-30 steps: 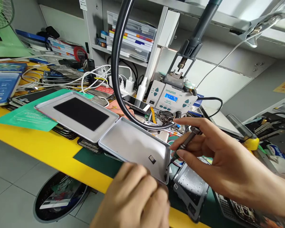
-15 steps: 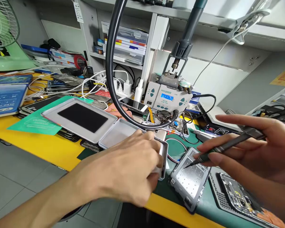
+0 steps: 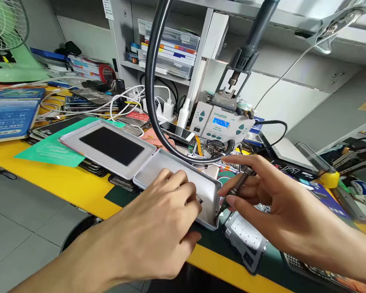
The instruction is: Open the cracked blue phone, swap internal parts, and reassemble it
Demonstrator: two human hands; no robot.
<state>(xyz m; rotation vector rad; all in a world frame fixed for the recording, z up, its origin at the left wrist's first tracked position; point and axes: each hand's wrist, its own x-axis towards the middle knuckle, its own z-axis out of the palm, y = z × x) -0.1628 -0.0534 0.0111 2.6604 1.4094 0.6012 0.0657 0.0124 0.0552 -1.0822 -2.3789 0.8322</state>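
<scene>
My right hand [image 3: 271, 199] grips a slim dark screwdriver [image 3: 238, 186] between thumb and fingers. Its tip points down into the right end of a shallow metal tin [image 3: 205, 188]. Over the tin's front side, my left hand [image 3: 161, 224] is closed with curled fingers. A small black-and-white item shows by its fingertips, but the hand hides whatever is pinched. The tin's hinged lid [image 3: 149, 150] lies open to the left, with a black rectangle [image 3: 111, 145] inside it. Partly beneath my right hand is a grey, phone-shaped metal part [image 3: 247, 236].
A hot-air station [image 3: 221, 126] stands behind the tin, and its thick black hose [image 3: 152, 81] loops down in front. Phones and white cables [image 3: 122, 99] crowd the left side. A green fan [image 3: 9, 49] is at far left. A perforated tray [image 3: 295, 262] lies at right.
My right hand has moved left with the screwdriver, from above the grey part to the tin's right end. My left hand has shifted slightly away from that end, exposing more of the tin's inside.
</scene>
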